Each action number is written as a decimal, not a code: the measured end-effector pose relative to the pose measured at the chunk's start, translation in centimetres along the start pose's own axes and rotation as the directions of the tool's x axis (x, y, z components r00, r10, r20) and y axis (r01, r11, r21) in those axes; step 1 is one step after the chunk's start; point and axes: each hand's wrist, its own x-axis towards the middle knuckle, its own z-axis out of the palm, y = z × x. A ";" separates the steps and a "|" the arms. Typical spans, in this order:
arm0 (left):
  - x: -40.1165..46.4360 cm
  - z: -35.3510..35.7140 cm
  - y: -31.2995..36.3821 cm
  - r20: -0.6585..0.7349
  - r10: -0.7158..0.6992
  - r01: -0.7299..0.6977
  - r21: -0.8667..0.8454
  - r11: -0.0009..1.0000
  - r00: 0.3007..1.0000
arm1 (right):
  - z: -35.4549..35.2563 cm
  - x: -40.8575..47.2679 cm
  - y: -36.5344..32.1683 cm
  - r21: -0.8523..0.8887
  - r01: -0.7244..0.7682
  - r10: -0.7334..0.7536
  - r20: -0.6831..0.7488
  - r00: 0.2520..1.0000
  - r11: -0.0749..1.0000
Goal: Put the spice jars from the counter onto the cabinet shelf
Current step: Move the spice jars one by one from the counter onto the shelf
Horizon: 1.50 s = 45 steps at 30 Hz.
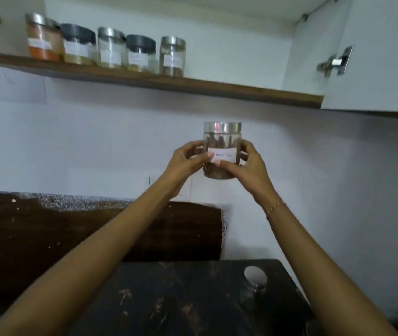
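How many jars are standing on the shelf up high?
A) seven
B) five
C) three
B: five jars stand in a row on the shelf, from the orange-filled jar on the left to the steel-lidded jar on the right.

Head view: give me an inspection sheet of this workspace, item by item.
Surface: dark marbled stone counter.
Job's things: clear steel-lidded spice jar with white label held upright in the air; five labelled jars in a row on the brown wooden cabinet shelf; one steel-lidded jar on the counter.
Clutter: nothing seen.
Grippers: left hand and right hand both grip the held jar.
Cables: nothing seen.
Surroundings: white wall, open white cabinet door.
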 end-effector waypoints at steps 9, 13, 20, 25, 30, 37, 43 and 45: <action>10.5 -1.1 10.8 -0.023 0.172 -0.169 0.104 0.980 0.985 | -2.2 12.8 -7.5 0.024 0.153 -0.153 -0.002 0.988 0.988; 14.6 -2.3 13.3 -0.078 0.231 -0.217 0.156 0.963 0.970 | -1.4 18.2 -8.9 0.066 0.138 -0.138 -0.001 0.990 0.988; 20.9 -4.2 14.2 -0.169 0.214 -0.161 0.285 0.945 0.962 | 1.1 25.3 -9.1 0.154 0.006 -0.009 0.018 1.000 0.988; 24.3 -4.5 13.0 -0.191 0.165 -0.084 0.372 0.924 0.968 | 2.1 28.6 -7.3 0.104 -0.124 0.122 0.025 0.992 0.987; 25.9 -5.0 12.4 -0.106 0.068 -0.017 0.415 0.910 0.992 | 3.1 30.7 -5.8 -0.005 -0.180 0.180 0.037 0.983 0.984; 25.9 -5.1 12.6 -0.080 -0.129 0.149 0.342 0.928 0.988 | 4.4 32.7 -4.9 -0.067 -0.147 0.153 0.114 0.982 0.987; 25.9 -5.1 12.3 -0.197 -0.097 0.160 0.332 0.930 0.976 | 5.0 32.9 -5.0 -0.139 -0.138 0.159 0.152 0.975 0.981; 26.2 -5.4 12.1 -0.258 -0.078 0.157 0.302 0.940 0.963 | 4.5 32.5 -5.2 -0.114 -0.163 0.173 0.087 0.981 0.980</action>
